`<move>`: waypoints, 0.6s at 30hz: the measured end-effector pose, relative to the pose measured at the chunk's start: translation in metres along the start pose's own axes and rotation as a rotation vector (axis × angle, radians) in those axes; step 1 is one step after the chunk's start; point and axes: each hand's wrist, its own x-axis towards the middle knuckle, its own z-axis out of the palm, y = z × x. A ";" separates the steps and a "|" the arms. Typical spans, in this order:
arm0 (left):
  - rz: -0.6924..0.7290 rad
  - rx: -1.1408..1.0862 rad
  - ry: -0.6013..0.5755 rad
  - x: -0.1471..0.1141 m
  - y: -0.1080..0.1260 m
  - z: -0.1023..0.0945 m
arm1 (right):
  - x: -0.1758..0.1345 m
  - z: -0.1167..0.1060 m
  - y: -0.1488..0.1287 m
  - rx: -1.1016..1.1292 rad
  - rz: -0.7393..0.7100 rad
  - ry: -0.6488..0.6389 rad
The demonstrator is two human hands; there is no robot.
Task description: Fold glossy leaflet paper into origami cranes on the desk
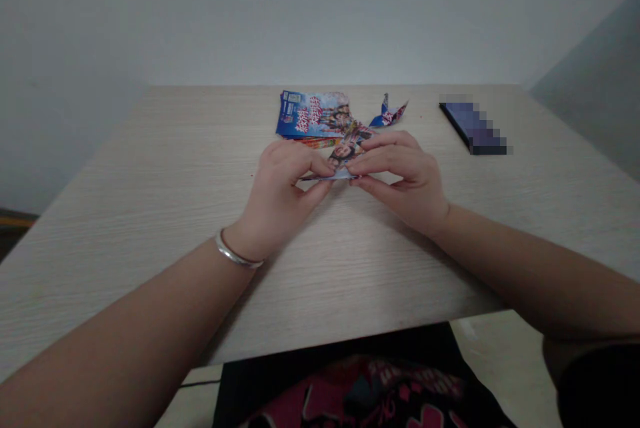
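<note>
Between my two hands is a folded piece of printed paper [343, 151], with a picture on its upper face and a pale strip along the near edge. My left hand [285, 181] pinches its left side, thumb below and fingers on top. On the right side, my right hand [403, 178] grips the paper the same way, its fingertips close to those of the left. Parts of the paper are hidden under the fingers. Just beyond the hands lies a stack of blue printed leaflets [313, 115]. A folded paper crane [389, 113] stands to the right of the stack.
A dark phone [473, 128], partly pixelated, lies at the right back of the pale wooden table [150, 215]. The table's far edge meets a grey wall [320, 15]. Its near edge is close to my lap. A silver bangle [237, 253] circles my left wrist.
</note>
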 end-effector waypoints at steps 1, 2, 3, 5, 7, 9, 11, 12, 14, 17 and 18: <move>0.009 0.025 -0.014 0.000 0.000 0.000 | 0.001 0.000 0.000 0.007 -0.007 -0.009; 0.016 0.048 -0.028 0.001 0.000 -0.001 | 0.001 0.000 -0.001 0.013 -0.017 -0.015; 0.021 0.068 -0.037 0.001 0.000 -0.002 | 0.002 0.000 -0.002 0.018 -0.030 -0.020; 0.023 0.091 -0.051 0.000 0.000 -0.002 | 0.003 0.000 -0.003 0.017 -0.060 -0.022; 0.013 0.094 -0.067 0.000 0.000 -0.003 | 0.004 0.000 -0.004 0.007 -0.082 -0.020; 0.005 0.087 -0.074 -0.001 0.000 -0.003 | 0.004 0.000 -0.004 -0.002 -0.090 -0.020; 0.002 0.073 -0.065 -0.001 0.000 -0.002 | 0.004 0.000 -0.003 -0.003 -0.095 -0.017; 0.001 0.063 -0.059 -0.001 0.000 -0.001 | 0.004 0.000 -0.003 -0.002 -0.097 -0.015; 0.003 0.040 -0.055 -0.001 0.000 -0.001 | 0.004 -0.001 -0.002 -0.002 -0.097 -0.015; 0.009 0.018 -0.069 0.000 -0.001 -0.001 | 0.003 -0.001 -0.002 -0.021 -0.077 -0.026; 0.010 0.015 -0.077 0.000 -0.001 -0.001 | 0.003 -0.001 -0.001 -0.026 -0.076 -0.025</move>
